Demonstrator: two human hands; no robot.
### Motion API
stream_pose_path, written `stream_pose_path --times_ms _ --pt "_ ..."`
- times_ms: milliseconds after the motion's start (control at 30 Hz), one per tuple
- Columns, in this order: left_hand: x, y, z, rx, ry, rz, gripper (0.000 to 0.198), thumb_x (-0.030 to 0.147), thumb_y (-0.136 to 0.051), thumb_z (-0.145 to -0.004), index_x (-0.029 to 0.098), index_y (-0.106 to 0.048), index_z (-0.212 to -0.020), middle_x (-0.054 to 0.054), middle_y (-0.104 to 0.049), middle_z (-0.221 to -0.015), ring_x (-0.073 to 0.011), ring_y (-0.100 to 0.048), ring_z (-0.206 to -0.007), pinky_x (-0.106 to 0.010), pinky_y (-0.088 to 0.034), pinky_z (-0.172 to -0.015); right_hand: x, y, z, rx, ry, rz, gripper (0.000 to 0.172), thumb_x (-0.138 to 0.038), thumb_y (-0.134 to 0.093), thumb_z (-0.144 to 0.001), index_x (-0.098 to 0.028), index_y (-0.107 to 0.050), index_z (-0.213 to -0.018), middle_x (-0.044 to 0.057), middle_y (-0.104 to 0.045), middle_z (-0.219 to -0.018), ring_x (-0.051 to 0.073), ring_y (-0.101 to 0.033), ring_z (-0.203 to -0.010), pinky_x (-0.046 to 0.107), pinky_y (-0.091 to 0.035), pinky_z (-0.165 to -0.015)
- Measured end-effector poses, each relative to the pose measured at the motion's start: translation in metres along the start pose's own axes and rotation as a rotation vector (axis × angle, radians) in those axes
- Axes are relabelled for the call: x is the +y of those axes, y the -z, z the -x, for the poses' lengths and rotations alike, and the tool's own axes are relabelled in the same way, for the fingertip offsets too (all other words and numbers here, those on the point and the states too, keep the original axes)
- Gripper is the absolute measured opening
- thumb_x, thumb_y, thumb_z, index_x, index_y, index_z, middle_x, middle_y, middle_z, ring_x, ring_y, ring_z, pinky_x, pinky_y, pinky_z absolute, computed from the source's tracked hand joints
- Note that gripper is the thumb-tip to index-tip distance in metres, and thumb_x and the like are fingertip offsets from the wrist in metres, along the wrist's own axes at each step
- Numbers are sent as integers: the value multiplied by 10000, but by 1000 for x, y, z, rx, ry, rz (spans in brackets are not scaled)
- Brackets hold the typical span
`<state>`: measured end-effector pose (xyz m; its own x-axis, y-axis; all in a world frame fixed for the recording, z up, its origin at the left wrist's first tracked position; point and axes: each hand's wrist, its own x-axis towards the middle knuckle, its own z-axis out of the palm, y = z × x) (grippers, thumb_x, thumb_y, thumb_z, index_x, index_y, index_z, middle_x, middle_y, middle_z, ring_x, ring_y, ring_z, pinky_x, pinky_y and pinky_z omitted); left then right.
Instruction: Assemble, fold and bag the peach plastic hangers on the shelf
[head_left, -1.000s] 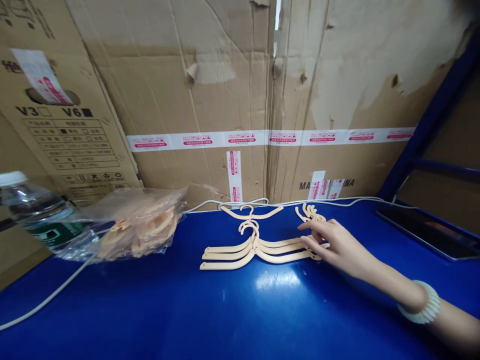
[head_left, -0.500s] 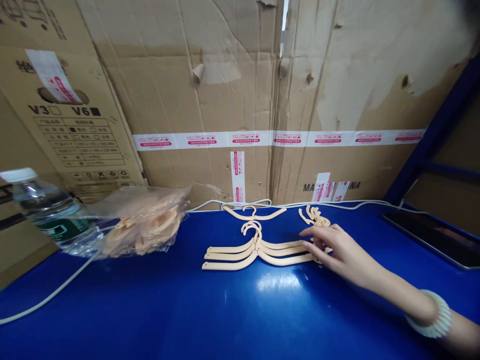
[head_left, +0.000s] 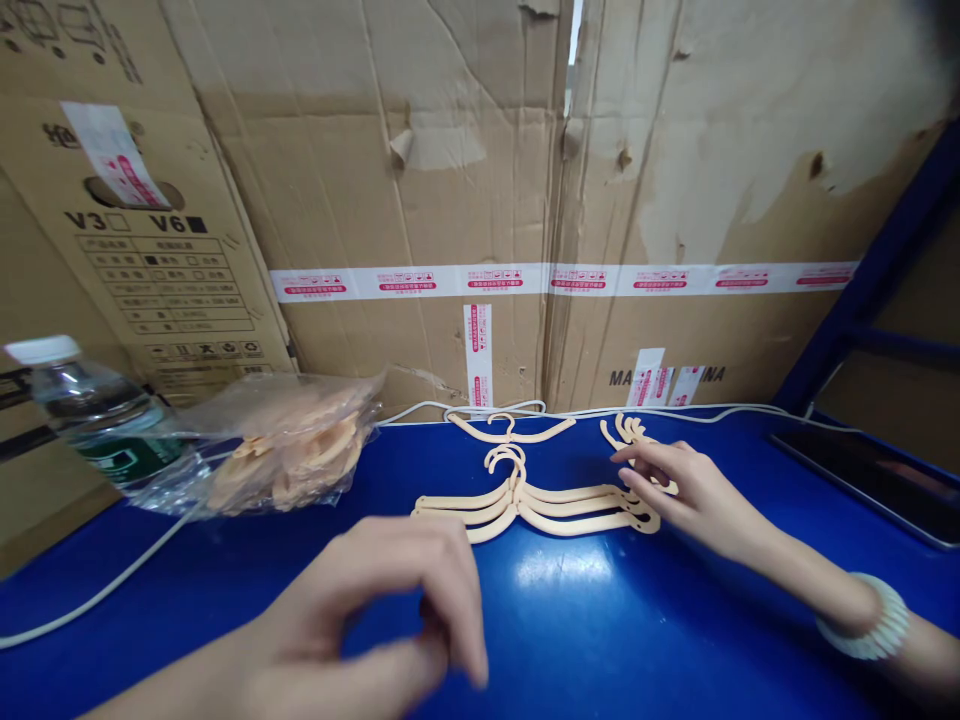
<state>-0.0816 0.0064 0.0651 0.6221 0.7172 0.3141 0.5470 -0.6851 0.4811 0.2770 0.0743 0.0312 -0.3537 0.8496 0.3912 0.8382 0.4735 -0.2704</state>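
Several peach hangers lie overlapped in the middle of the blue table, their hooks toward the boxes. Behind them lies a separate hanger of the same colour. My right hand is over a small group of peach pieces to the right of the hangers; its fingers are bent and partly apart, with nothing seen between them. My left hand, slightly blurred, is in front of the hangers and covers part of their left ends. Its fingers curl down, and the fingertips are partly hidden.
A clear plastic bag of peach pieces lies at the left beside a water bottle. A dark flat device is at the right. White cable runs over the table, and cardboard boxes stand behind.
My left hand has come into view from the lower left. My right hand has moved slightly right and off the ends of the overlapped hangers, which now show.
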Motion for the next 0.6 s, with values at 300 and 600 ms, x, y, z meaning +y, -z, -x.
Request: stream_pose_path --times_ms 300,600 --pt "-56 -7 -69 153 150 313 210 194 -417 -761 169 -573 -623 4 -537 -624 -129 -483 -614 -256 -386 -603 24 10 -16 144 -46 -84 233 -361 -424 -904 -201 -590 -869 30 -673 -739 175 -604 -652 279 -447 -605" --pt "-91 -24 -112 65 101 159 264 240 -382 -835 152 -603 -949 43 -459 -587 -130 -456 -571 -256 -340 -584 53 19 -49 56 -72 23 247 -350 -449 -844 -173 -622 -858 27 -647 -668 172 -579 -609 285 -433 -605"
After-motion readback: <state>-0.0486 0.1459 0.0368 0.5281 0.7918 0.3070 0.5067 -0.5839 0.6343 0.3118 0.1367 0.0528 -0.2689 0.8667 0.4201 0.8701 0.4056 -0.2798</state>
